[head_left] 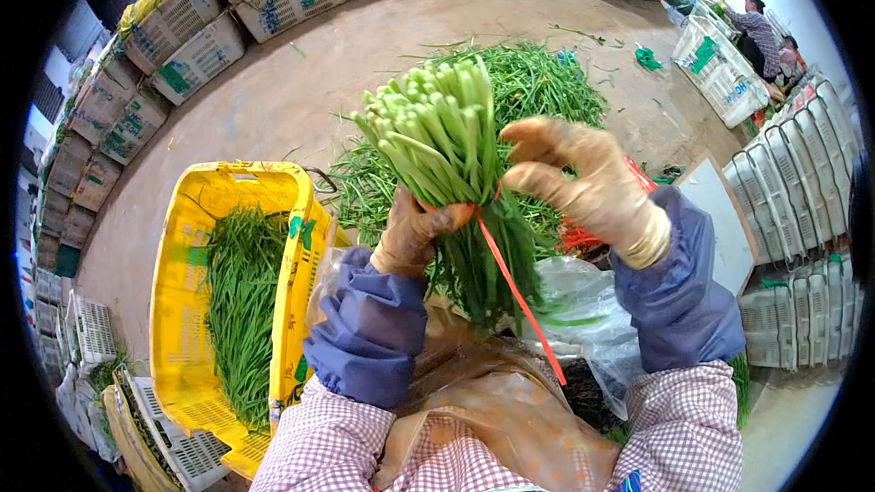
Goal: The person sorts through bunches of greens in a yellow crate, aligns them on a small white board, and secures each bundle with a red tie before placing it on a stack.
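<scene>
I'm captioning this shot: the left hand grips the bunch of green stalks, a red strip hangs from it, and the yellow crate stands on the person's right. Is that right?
Not quite: the head view shows the yellow crate on the person's left. The left hand does grip the bunch of green stalks, with a red strip hanging from it.

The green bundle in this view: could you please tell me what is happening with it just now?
The gloved left hand grips the bundle of green stalks, pale ends up and leaves down. A red strip runs across the bundle, and its loose end hangs down to the right. The gloved right hand is raised close beside it, fingers parted; I cannot tell whether it touches. More greens lie in the yellow crate on the left and in a loose heap ahead.
</scene>
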Motion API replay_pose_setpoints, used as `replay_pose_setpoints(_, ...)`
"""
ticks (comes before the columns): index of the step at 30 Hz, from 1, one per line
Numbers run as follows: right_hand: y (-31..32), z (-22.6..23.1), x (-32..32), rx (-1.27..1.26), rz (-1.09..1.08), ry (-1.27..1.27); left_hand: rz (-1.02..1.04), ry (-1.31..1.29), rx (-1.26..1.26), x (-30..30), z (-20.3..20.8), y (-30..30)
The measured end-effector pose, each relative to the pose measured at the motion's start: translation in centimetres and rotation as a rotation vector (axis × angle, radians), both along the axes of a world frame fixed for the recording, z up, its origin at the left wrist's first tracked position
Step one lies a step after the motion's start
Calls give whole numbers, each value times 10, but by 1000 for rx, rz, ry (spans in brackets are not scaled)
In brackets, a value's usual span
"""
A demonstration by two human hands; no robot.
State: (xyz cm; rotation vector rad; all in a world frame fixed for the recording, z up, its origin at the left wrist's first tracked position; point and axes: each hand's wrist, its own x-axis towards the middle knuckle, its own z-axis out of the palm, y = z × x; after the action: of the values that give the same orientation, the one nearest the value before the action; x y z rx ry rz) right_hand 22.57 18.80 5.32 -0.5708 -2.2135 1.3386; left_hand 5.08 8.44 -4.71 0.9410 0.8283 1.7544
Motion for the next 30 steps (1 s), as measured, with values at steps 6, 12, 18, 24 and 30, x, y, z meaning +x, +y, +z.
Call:
replay_pose_setpoints(6, -26, -21, -20, -96, 21, -165, -39, -23, -36, -19, -27, -22)
replay_pose_setpoints(12, -33, -44, -22, -186, -94, 89, -80, -256, -132, -15, -42, -26)
replay_pose_setpoints(18, -23, -64, -24, -169, -90, 165, -143, -128, -92, -18, -42, -24)
replay_pose_setpoints(24, 29, -29, -24, 1058, -243, -91, -207, -91, -198, -21, -51, -27)
replay_pose_setpoints(30, 123, 11, 55, 1209, -652, -515, -289, -256, -140, -21, -63, -21)
